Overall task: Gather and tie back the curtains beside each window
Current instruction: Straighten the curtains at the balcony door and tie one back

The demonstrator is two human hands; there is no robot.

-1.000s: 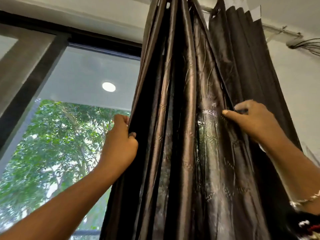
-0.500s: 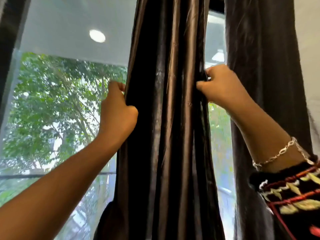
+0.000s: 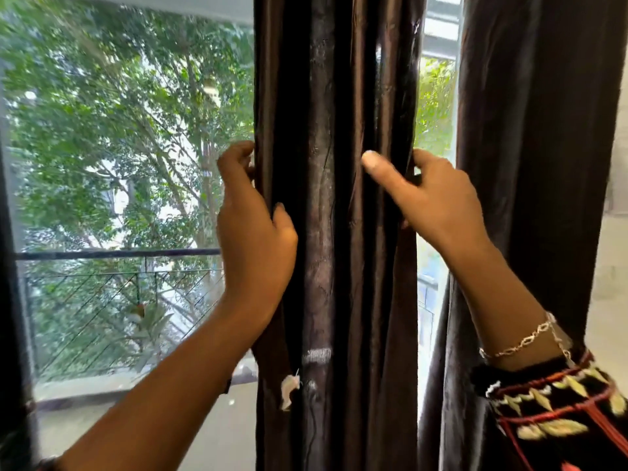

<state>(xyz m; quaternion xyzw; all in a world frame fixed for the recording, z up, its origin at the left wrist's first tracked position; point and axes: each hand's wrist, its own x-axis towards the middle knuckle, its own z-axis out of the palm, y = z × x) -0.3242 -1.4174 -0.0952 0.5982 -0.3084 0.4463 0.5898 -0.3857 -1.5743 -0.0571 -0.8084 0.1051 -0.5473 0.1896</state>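
Two grips, both clamped on one curtain. Left grip (image 3: 253, 229) closed on the left edge of the gathered curtain (image 3: 333, 266), fingers curled round behind the cloth, thumb pressed on the front. Right grip (image 3: 435, 198) closed on the right edge at about the same height, thumb stretched flat across the front folds, fingers hooked behind; thin bracelet (image 3: 520, 341) on that wrist, just above an embroidered sleeve (image 3: 557, 413). Curtain bunched into upright folds between the two grips, hanging straight, top and bottom cut off by the frame. Fingertips of both grips hidden behind the cloth. Small white scrap (image 3: 289, 389) on the lower folds, too blurred to name. Second curtain (image 3: 537, 130) just to the right, untouched, parted from the first by a narrow strip of glass. Beyond the pane, a dark railing (image 3: 115, 254), then trees (image 3: 119, 130), all soft with blur.
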